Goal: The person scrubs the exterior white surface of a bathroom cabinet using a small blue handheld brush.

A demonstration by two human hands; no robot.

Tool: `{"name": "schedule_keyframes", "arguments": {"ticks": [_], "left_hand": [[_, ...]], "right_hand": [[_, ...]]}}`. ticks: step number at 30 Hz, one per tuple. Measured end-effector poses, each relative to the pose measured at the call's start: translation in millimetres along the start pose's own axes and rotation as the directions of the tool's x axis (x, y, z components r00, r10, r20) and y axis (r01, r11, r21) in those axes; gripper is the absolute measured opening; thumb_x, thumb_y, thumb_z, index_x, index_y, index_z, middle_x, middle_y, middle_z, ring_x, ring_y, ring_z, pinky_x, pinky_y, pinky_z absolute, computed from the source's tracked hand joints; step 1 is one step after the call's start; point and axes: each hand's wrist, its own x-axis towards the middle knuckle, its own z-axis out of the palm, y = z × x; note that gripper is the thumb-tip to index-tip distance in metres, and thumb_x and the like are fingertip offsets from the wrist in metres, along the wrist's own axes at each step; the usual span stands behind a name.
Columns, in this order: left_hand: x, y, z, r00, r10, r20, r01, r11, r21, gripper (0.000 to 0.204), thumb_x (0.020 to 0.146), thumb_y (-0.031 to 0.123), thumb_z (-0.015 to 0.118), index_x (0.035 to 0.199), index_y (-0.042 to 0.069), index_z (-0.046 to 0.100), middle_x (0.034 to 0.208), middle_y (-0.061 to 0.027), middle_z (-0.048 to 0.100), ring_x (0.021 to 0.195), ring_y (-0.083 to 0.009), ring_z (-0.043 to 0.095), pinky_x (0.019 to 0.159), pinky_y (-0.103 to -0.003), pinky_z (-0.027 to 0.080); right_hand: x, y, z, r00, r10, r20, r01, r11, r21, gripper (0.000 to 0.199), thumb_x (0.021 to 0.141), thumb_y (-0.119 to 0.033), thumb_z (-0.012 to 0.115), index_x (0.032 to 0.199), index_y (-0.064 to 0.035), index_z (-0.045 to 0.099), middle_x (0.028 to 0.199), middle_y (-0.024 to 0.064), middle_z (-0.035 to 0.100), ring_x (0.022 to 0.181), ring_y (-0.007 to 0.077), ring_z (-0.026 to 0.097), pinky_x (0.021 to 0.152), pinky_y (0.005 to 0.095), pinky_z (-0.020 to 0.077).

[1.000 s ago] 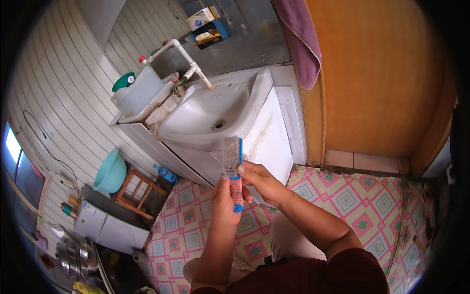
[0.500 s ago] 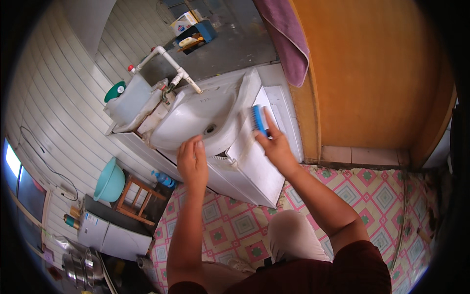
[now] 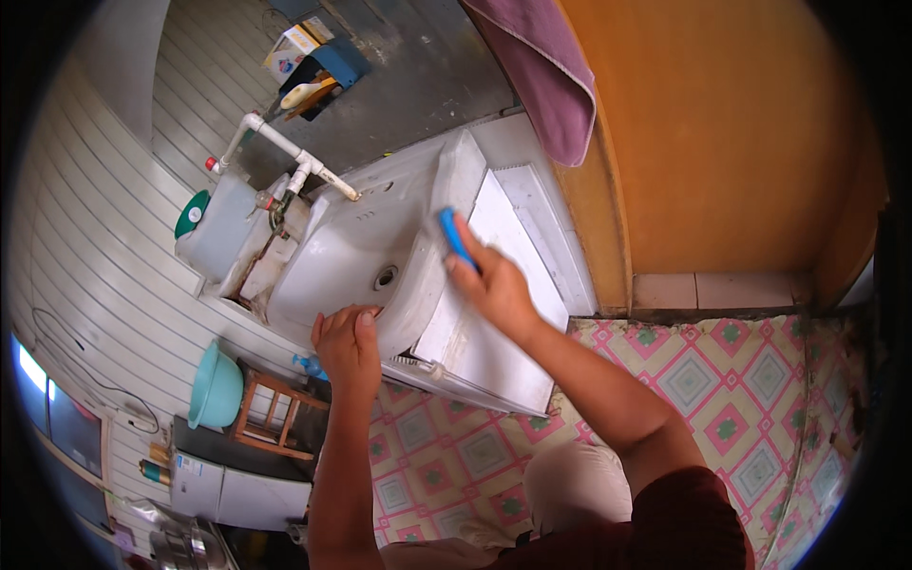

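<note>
Blue brush (image 3: 452, 237) lay on the front rim of the white sink (image 3: 351, 266), long axis running along that rim, pinned under the fingers of the right hand (image 3: 494, 285), which was closed over it. Left hand (image 3: 348, 344) gripped the rim's near corner, fingers curled, holding nothing else; the brush sat up and right of it.

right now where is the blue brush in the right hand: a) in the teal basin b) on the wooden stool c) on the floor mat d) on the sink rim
d, the right hand presses the blue brush against the white sink rim.
</note>
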Motion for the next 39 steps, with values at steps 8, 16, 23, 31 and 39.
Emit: {"name": "schedule_keyframes", "arguments": {"ticks": [8,16,23,31,39], "left_hand": [[6,5,0,0.999,0.031,-0.005,-0.032,0.999,-0.029,0.036,0.093,0.025,0.037,0.086,0.006,0.066,0.090,-0.0061,0.066,0.091,-0.0250,0.058,0.101,-0.044,0.029],[-1,-1,0,1.000,0.020,-0.013,-0.020,1.000,-0.016,0.036,0.093,0.025,0.036,0.087,0.005,0.065,0.088,-0.0067,0.066,0.089,-0.0251,0.058,0.100,-0.044,0.030],[6,3,4,0.998,0.054,-0.035,-0.056,0.996,-0.064,0.034,0.093,0.023,0.036,0.086,0.005,0.064,0.087,-0.0071,0.065,0.086,-0.0258,0.059,0.097,-0.044,0.033],[-2,0,-1,0.999,0.014,-0.040,-0.015,0.999,-0.045,0.032,0.093,0.022,0.038,0.084,0.004,0.064,0.084,-0.0081,0.064,0.082,-0.0276,0.057,0.094,-0.044,0.035],[-1,-2,0,0.999,0.011,-0.053,-0.014,0.998,-0.058,0.033,0.093,0.023,0.038,0.084,0.005,0.064,0.084,-0.0086,0.064,0.083,-0.0297,0.057,0.093,-0.046,0.036]], "right_hand": [[131,58,-6,0.957,0.084,-0.276,-0.064,0.995,0.081,0.056,0.087,-0.036,0.048,0.138,-0.0159,0.038,0.077,0.0231,0.062,0.076,0.0369,0.062,0.073,0.0397,0.0466],[13,55,13,0.998,0.051,-0.041,-0.046,0.992,0.119,0.058,0.089,-0.036,0.049,0.140,-0.0137,0.034,0.070,0.0207,0.060,0.065,0.0321,0.061,0.065,0.0368,0.0473],[106,80,-9,0.969,0.019,-0.246,-0.009,0.999,0.044,0.058,0.086,-0.035,0.048,0.139,-0.0142,0.036,0.084,0.0249,0.063,0.081,0.0381,0.061,0.074,0.0421,0.0460],[16,17,11,1.000,-0.026,-0.004,0.026,0.998,-0.055,0.060,0.085,-0.030,0.056,0.141,-0.0229,0.033,0.071,0.0168,0.054,0.063,0.0338,0.057,0.063,0.0426,0.0474],[9,18,10,0.998,0.024,-0.054,-0.018,0.994,0.104,0.056,0.087,-0.028,0.055,0.140,-0.0217,0.036,0.069,0.0187,0.054,0.064,0.0322,0.057,0.062,0.0403,0.0460]]}}
